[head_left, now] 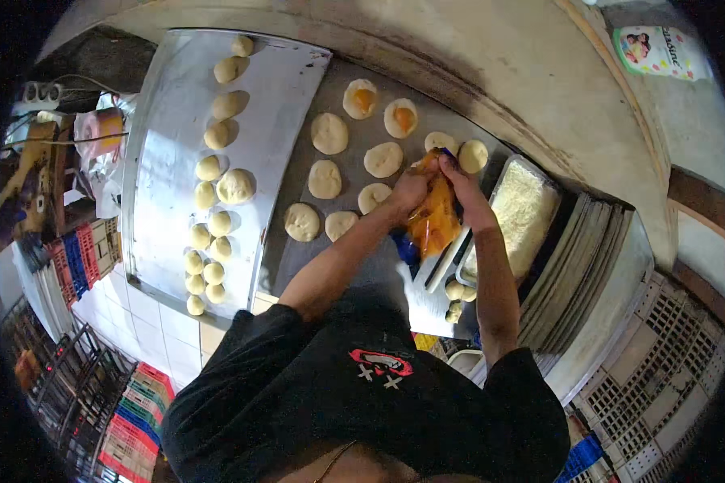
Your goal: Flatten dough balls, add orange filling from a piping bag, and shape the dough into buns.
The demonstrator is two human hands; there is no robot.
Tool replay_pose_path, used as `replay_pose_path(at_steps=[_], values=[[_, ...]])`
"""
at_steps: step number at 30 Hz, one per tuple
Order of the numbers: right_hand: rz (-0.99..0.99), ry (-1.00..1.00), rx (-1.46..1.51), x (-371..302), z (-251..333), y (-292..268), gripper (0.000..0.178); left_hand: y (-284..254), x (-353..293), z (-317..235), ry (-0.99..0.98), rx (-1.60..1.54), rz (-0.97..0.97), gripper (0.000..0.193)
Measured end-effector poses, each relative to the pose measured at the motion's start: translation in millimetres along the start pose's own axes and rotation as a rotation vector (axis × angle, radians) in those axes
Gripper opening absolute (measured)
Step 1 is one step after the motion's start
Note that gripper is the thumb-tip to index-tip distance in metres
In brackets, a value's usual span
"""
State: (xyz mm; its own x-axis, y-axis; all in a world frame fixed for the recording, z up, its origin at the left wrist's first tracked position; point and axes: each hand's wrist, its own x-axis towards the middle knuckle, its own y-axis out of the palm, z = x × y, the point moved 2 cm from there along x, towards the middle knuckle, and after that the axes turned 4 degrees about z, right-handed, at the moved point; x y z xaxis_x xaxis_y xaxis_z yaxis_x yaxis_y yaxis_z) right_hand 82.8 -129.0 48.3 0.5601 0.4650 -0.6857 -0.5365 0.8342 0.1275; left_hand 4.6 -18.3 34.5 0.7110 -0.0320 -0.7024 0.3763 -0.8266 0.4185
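Both my hands are closed around a clear piping bag (437,225) of orange filling, with a dark blue part at its lower end. My left hand (411,190) grips its left side, and my right hand (461,179) squeezes near its top end. That end is over a flattened dough round (441,142), partly hidden by my hands. Left of it, one dough round (398,110) and another dough round (358,90) carry orange filling. Several plain rounds, such as this dough round (329,134), lie on the dark tray (286,262).
At left, a shiny metal tray (169,145) holds several dough balls (209,168). Right of my hands stand a pan (465,270) of pale yellow crumbs (517,205) and stacked baking trays (580,274). Small dough balls (459,291) sit beside my right forearm. A wall (507,72) rises behind.
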Motion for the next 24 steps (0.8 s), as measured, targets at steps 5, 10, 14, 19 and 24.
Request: replay_pose_path(at_steps=[5, 10, 14, 19, 24], values=[[0.01, 0.006, 0.094, 13.0, -9.0, -9.4, 0.039, -18.6, 118.4, 100.6, 0.293, 0.102, 0.053, 0.046], [0.018, -0.034, 0.019, 41.2, -34.8, -26.7, 0.041, -22.4, 125.7, 108.1, 0.677, 0.135, -0.018, 0.037], [-0.025, -0.041, 0.017, 25.2, -33.4, -47.2, 0.039, 12.9, 86.3, 66.5, 0.009, -0.09, 0.072, 0.04], [0.093, 0.131, -0.103, 0.3, -19.3, -27.6, 0.04, 9.8, 50.6, 71.4, -0.118, -0.498, 0.147, 0.042], [0.242, 0.27, 0.37, -21.0, -25.0, -53.7, 0.042, 44.3, 11.2, 21.7, -0.142, -0.284, 0.281, 0.041]])
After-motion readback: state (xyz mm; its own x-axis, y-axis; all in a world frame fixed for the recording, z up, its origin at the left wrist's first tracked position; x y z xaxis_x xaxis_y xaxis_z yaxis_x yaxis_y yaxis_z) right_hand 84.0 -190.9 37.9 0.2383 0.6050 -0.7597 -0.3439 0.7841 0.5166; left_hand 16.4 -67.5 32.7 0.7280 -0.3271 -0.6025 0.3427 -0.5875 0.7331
